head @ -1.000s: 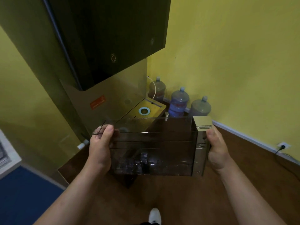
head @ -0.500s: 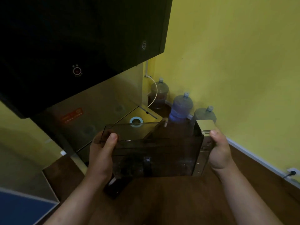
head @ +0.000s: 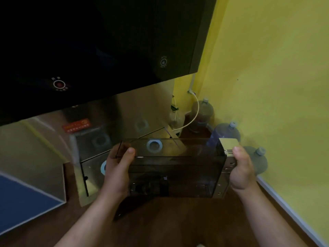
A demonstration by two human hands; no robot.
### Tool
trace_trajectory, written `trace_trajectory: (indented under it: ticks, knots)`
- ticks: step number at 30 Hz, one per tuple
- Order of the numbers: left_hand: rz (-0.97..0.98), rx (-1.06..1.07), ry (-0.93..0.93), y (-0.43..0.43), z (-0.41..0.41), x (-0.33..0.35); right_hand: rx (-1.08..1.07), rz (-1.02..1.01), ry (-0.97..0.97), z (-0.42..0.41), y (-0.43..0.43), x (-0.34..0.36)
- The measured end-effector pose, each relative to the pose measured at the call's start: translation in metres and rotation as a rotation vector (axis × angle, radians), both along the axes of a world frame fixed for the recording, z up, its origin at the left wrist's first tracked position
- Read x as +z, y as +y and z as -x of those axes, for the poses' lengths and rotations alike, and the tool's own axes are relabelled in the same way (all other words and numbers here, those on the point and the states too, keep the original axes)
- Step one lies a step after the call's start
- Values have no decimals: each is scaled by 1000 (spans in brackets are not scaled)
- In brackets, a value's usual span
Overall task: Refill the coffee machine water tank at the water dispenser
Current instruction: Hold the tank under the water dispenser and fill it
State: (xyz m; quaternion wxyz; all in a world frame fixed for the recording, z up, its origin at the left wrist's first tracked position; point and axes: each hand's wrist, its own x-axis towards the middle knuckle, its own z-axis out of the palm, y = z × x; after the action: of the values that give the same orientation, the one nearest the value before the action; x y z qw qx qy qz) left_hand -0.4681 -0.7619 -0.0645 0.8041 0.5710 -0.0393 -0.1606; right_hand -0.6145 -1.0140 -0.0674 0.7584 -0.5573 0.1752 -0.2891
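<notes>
I hold a clear, smoky rectangular water tank (head: 175, 172) level in front of me, its open top facing up. My left hand (head: 118, 168) grips its left end with the thumb over the rim. My right hand (head: 240, 171) grips the right end, where a metal trim piece (head: 228, 146) sits. Just beyond the tank stands the water dispenser: a black front panel (head: 106, 50) with two round lit buttons, above a steel alcove (head: 124, 114) with a drip tray. A blue ring (head: 154, 145) on that tray shows through the tank's far side.
Three large water bottles (head: 225, 132) stand on the floor in the corner, to the right of the dispenser, against the yellow wall (head: 276, 86). A thin hose (head: 193, 114) loops there. A blue-topped surface (head: 23, 202) lies at the lower left. The floor is brown.
I have stepped closer to the dispenser with the tank. The black panel now fills the upper view and the tank sits right in front of the alcove. Both hands keep their grip.
</notes>
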Motion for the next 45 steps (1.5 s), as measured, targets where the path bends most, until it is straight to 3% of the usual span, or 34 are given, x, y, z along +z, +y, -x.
trace_trajectory:
  ticks: [11, 16, 21, 27, 29, 35, 41, 43, 45]
  knots:
    - [-42, 232, 76, -76, 26, -6, 272, 114, 21, -51, -111, 10]
    - [-88, 324, 59, -89, 10, -9, 344, -85, 50, -96, -131, 4]
    - [-191, 337, -39, -94, -20, -3, 350, -77, 162, -143, -138, -3]
    - [-170, 428, 56, -105, -60, -1, 420, 91, 224, -192, -147, -1]
    - [-151, 447, 75, -109, -69, 0, 465, 142, 167, -204, -147, 3]
    - [-249, 455, 42, -131, -83, 9, 360, 23, 105, -242, -155, -6]
    - [-391, 454, 58, -134, -74, 18, 449, 9, 148, -259, -169, -18]
    - [-415, 583, 85, -135, -58, 15, 452, 4, 170, -262, -171, -19]
    - [-469, 823, 1, -140, -45, 13, 437, 17, 190, -263, -173, -19]
